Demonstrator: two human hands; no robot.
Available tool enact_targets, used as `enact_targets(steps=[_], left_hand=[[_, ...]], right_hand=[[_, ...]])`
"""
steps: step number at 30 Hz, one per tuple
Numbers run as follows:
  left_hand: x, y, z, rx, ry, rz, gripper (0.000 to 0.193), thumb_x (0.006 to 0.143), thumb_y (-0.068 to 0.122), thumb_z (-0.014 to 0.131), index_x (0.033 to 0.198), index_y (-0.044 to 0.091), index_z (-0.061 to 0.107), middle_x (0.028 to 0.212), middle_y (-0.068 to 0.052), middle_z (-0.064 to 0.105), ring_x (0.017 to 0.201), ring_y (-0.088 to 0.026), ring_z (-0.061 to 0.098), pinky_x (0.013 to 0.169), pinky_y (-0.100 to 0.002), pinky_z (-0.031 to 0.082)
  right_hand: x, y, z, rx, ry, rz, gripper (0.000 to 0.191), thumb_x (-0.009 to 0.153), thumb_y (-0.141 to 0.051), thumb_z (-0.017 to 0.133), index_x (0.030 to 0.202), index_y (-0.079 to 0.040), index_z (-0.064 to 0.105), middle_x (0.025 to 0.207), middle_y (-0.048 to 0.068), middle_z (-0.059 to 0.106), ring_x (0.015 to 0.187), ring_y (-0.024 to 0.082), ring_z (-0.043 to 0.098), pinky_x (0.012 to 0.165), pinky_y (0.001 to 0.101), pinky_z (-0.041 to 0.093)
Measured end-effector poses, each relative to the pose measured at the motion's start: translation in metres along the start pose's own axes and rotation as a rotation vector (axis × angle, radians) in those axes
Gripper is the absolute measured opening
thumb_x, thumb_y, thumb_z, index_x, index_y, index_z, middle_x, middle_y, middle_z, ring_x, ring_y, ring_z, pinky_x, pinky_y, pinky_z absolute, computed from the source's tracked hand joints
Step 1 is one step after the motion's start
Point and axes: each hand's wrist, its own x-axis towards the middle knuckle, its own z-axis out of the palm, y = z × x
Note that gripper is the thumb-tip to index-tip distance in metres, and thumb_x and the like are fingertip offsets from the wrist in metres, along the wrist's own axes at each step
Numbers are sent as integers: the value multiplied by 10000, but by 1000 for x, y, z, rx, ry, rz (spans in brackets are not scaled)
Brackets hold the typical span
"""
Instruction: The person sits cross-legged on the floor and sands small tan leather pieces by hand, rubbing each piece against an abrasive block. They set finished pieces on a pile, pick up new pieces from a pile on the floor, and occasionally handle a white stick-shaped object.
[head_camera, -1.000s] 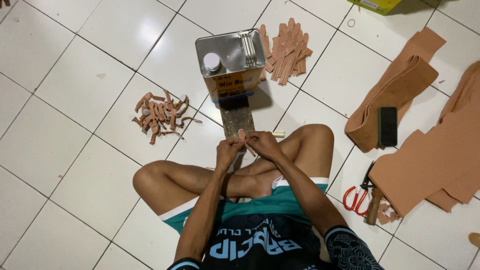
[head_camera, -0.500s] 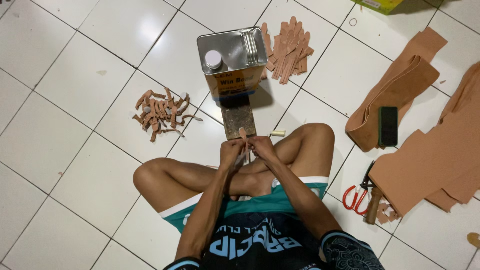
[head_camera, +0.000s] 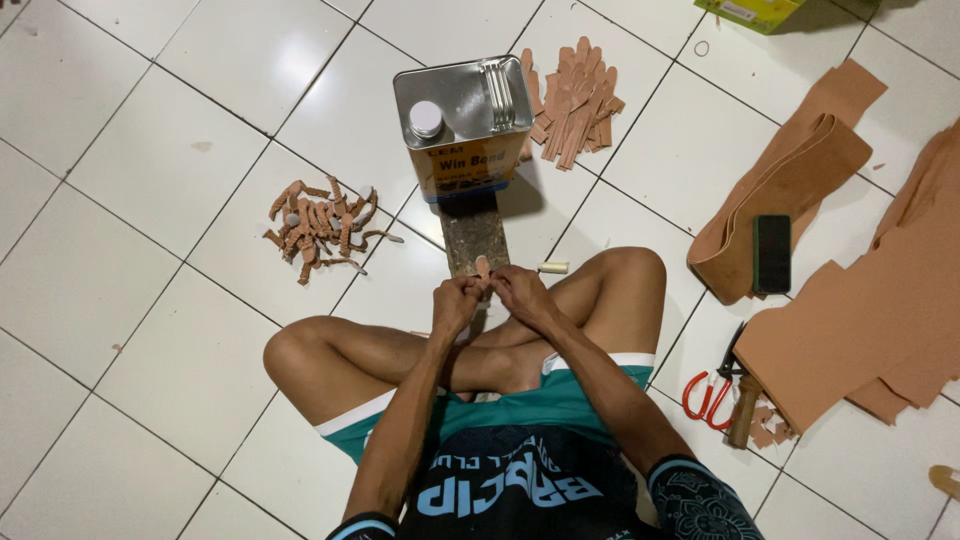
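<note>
I sit cross-legged on a white tiled floor. My left hand (head_camera: 455, 301) and my right hand (head_camera: 522, 293) meet in front of my shins, both pinching one small tan leather strip (head_camera: 482, 268) that sticks up between the fingers. Just beyond the hands lies a dark worn board (head_camera: 472, 233), and behind it stands a square metal glue can (head_camera: 462, 122) with a round cap and a handle on top.
A heap of curled leather pieces (head_camera: 318, 226) lies at the left, a pile of flat strips (head_camera: 578, 100) behind the can. At the right are folded tan leather sheets (head_camera: 790, 180), a black phone (head_camera: 771, 253), red-handled scissors (head_camera: 708, 392) and a wooden-handled tool (head_camera: 742, 410).
Both hands have stayed together on the small strip, shifting only slightly. Nothing else on the floor has moved.
</note>
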Motion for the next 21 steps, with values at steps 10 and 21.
enact_targets(steps=[10, 21], left_hand=[[-2, 19, -8, -82, -59, -61, 275, 894, 264, 715, 934, 4, 792, 696, -126, 754, 584, -210, 709, 558, -342, 537], [16, -1, 0, -532, -288, -317, 221, 962, 179, 662, 908, -27, 720, 768, -79, 719, 639, -155, 665, 604, -307, 542]], right_hand=[[4, -7, -4, 259, -42, 210, 273, 919, -245, 709, 1018, 4, 760, 858, 86, 778, 780, 118, 705, 704, 295, 568], [0, -4, -2, 93, -26, 87, 246, 927, -205, 701, 997, 31, 709, 836, 115, 738, 738, 156, 715, 672, 321, 580]])
